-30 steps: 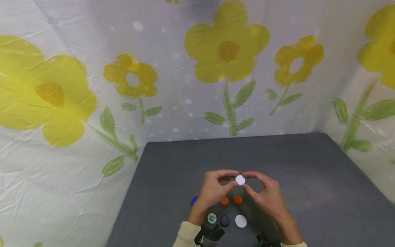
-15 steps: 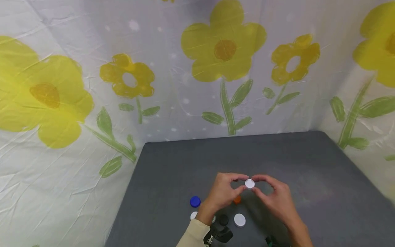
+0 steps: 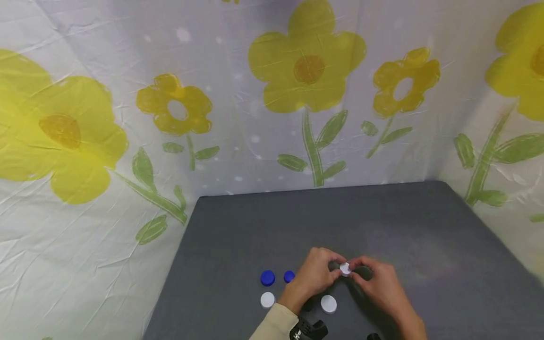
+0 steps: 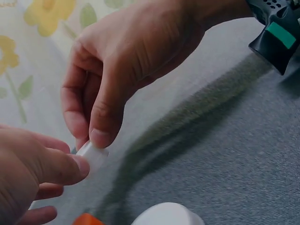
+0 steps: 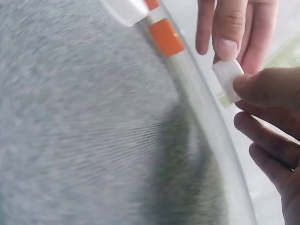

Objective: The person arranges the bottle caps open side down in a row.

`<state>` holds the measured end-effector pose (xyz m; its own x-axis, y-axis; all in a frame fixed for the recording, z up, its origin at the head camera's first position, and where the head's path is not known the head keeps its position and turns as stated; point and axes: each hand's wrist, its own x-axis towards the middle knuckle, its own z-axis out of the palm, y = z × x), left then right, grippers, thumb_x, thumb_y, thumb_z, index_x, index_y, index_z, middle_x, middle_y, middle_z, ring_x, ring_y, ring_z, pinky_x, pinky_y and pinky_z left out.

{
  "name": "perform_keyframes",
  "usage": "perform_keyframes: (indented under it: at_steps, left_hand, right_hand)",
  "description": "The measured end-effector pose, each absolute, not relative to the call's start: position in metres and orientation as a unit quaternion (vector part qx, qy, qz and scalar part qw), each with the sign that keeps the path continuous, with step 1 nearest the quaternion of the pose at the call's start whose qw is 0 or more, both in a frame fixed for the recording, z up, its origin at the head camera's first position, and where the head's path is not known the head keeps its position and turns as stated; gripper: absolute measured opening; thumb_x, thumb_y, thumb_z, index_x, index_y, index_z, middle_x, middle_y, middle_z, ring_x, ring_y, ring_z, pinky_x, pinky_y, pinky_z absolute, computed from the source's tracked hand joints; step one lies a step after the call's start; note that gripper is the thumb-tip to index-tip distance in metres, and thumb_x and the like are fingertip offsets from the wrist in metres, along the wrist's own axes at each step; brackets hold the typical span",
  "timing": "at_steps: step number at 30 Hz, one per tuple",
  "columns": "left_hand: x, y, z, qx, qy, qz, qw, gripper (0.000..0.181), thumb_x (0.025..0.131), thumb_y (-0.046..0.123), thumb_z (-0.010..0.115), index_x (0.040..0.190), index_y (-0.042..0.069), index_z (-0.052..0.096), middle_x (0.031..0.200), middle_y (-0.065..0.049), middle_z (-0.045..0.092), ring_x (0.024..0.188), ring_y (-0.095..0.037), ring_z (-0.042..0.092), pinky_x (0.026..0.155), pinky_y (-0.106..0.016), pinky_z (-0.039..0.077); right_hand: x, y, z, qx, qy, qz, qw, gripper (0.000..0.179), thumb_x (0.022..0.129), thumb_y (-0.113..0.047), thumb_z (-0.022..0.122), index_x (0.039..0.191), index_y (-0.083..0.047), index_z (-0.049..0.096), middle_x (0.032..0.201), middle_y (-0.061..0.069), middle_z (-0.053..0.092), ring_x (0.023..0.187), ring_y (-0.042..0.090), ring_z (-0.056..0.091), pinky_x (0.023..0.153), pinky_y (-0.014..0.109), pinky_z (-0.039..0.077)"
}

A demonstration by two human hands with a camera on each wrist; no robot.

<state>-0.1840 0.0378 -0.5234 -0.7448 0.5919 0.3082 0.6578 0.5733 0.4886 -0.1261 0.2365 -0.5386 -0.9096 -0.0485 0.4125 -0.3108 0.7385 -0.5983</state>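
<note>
A small white bottle cap (image 3: 345, 269) is held just above the dark grey table, between my two hands. My left hand (image 3: 316, 271) pinches its left side with thumb and index finger, while my right hand (image 3: 380, 283) pinches the opposite side. In the left wrist view the cap (image 4: 96, 157) is tilted, its side wall showing between the thumbs. The right wrist view also has both thumbs on the cap (image 5: 226, 75). Close by on the table stand a larger white cap (image 3: 328, 304) and an orange cap (image 5: 166, 37), which the left hand hides in the head view.
Left of the left hand lie two blue caps (image 3: 267, 278) and another white cap (image 3: 267, 300). A dark cap (image 3: 308, 306) shows partly beneath the left wrist. A flower-printed sheet (image 3: 246, 141) hangs behind the table (image 3: 238, 226).
Both hands have carried the white cap to the right and then lower, toward the table. The blue caps and a left white cap have come into view; the orange caps are now covered.
</note>
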Motion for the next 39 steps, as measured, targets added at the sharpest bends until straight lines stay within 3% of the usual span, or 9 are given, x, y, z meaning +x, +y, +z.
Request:
perform_keyframes:
  at_steps: [10,20,24,31,39]
  left_hand:
    - [-0.182,0.036,-0.541,-0.328,-0.904,-0.267,0.066,0.023,0.085,0.013,0.092,0.107,0.018,0.088,0.106,0.005,0.084,0.109,-0.013,0.075,0.100,-0.026,0.057]
    - [-0.180,0.034,-0.546,-0.306,-0.915,-0.260,0.046,0.025,0.086,0.016,0.091,0.110,0.021,0.087,0.109,0.007,0.083,0.110,-0.011,0.074,0.099,-0.024,0.058]
    - [-0.181,0.024,-0.539,-0.309,-0.909,-0.277,0.045,0.031,0.088,0.018,0.088,0.118,0.020,0.086,0.114,0.006,0.083,0.111,-0.012,0.073,0.099,-0.025,0.058]
    - [-0.190,-0.017,-0.501,-0.260,-0.922,-0.282,0.056,0.035,0.102,0.032,0.079,0.134,0.020,0.079,0.134,0.002,0.078,0.130,-0.023,0.070,0.111,-0.044,0.057]
    - [-0.205,-0.080,-0.456,-0.214,-0.939,-0.239,0.125,0.039,0.106,0.040,0.072,0.135,0.015,0.078,0.136,-0.008,0.078,0.131,-0.032,0.070,0.110,-0.055,0.057]
  right_hand:
    - [-0.130,0.228,-0.550,0.094,-0.919,0.345,0.166,0.031,0.081,-0.004,0.094,0.090,-0.027,0.076,0.097,-0.013,0.079,0.094,0.013,0.075,0.082,0.040,0.061]
    - [-0.132,0.227,-0.552,0.096,-0.924,0.343,0.135,0.030,0.081,-0.004,0.094,0.090,-0.026,0.076,0.097,-0.011,0.078,0.094,0.016,0.075,0.083,0.042,0.060]
    - [-0.133,0.230,-0.551,0.111,-0.919,0.340,0.166,0.033,0.079,-0.002,0.095,0.091,-0.025,0.075,0.100,-0.009,0.080,0.096,0.020,0.077,0.086,0.045,0.062]
    - [-0.141,0.249,-0.527,0.129,-0.909,0.318,0.237,0.023,0.085,-0.006,0.092,0.100,-0.019,0.079,0.114,0.002,0.082,0.107,0.034,0.078,0.089,0.059,0.060]
    - [-0.153,0.281,-0.487,0.171,-0.911,0.249,0.281,0.031,0.086,-0.007,0.090,0.116,-0.008,0.080,0.119,0.014,0.080,0.111,0.038,0.073,0.087,0.063,0.059]
